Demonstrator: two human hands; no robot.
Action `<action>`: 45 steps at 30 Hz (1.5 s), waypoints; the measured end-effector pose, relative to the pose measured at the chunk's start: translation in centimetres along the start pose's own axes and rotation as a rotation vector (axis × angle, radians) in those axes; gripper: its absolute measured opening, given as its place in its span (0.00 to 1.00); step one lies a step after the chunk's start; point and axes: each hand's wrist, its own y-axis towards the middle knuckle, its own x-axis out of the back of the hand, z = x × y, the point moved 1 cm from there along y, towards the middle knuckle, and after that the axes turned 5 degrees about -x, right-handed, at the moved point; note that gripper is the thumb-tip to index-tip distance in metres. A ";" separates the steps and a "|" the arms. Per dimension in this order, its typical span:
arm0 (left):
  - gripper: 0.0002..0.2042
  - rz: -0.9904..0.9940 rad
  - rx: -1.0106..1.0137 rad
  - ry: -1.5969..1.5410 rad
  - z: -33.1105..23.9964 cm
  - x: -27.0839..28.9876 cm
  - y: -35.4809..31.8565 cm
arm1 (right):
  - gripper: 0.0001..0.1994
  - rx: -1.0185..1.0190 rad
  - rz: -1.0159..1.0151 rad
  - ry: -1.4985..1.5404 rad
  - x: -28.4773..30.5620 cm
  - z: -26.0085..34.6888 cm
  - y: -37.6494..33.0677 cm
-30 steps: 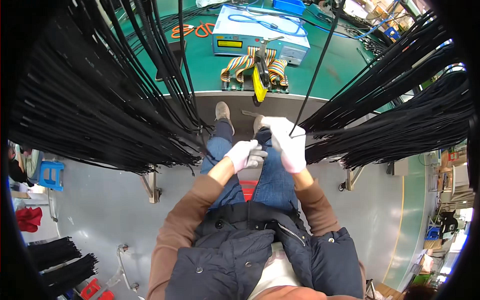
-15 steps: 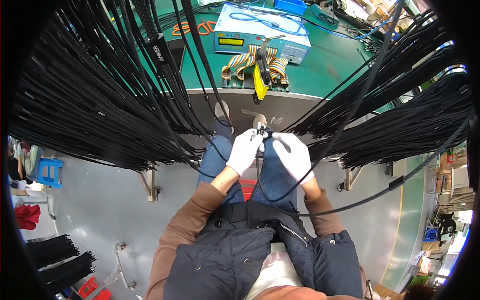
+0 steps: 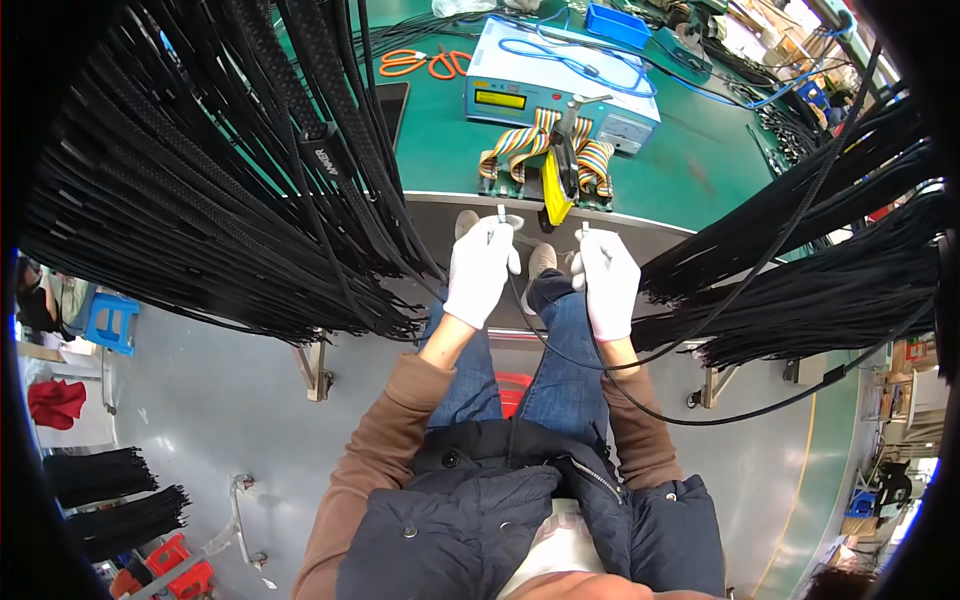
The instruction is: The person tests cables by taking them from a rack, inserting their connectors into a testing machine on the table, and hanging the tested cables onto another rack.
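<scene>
My left hand (image 3: 480, 270), in a white glove, is closed on a cable connector (image 3: 502, 212) whose metal tip points up toward the table. Level with it, my gloved right hand (image 3: 610, 280) pinches a second, smaller connector (image 3: 585, 229). Black cable (image 3: 690, 422) runs down from both hands, loops over my lap and climbs away to the right. Just beyond the hands, at the table's front edge, is a toggle clamp with a yellow part (image 3: 555, 195). Rainbow ribbon cables (image 3: 596, 165) join its small boards to a light blue tester box (image 3: 560, 75) with a lit display.
Thick bundles of black cables hang at the left (image 3: 200, 210) and right (image 3: 830, 265). On the green table (image 3: 690, 180) lie orange-handled scissors (image 3: 400, 63), a dark flat device (image 3: 392, 110) and a blue tray (image 3: 617, 25). A red stool (image 3: 513, 390) shows between my legs.
Both hands have come apart from over my lap and moved forward toward the clamp, each with a connector upright. The view has shifted, so the table sits lower and farther right.
</scene>
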 end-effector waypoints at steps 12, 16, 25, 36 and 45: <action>0.12 0.096 -0.010 -0.156 1.1 1.2 2.4 | 0.07 0.098 0.011 -0.071 -0.1 -0.5 0.6; 0.13 0.095 0.013 -0.240 0.6 1.0 2.7 | 0.06 0.061 -0.016 -0.084 0.0 -0.2 0.8; 0.14 0.055 0.117 -0.283 -0.2 0.6 2.8 | 0.04 0.414 -0.177 -0.416 0.6 -0.9 2.5; 0.14 0.086 0.200 -0.419 2.3 2.4 1.1 | 0.04 0.472 -0.225 -0.532 0.8 0.1 2.8; 0.10 0.907 -0.626 0.473 8.9 -4.1 -6.2 | 0.05 0.366 -0.216 -0.507 1.2 0.5 3.4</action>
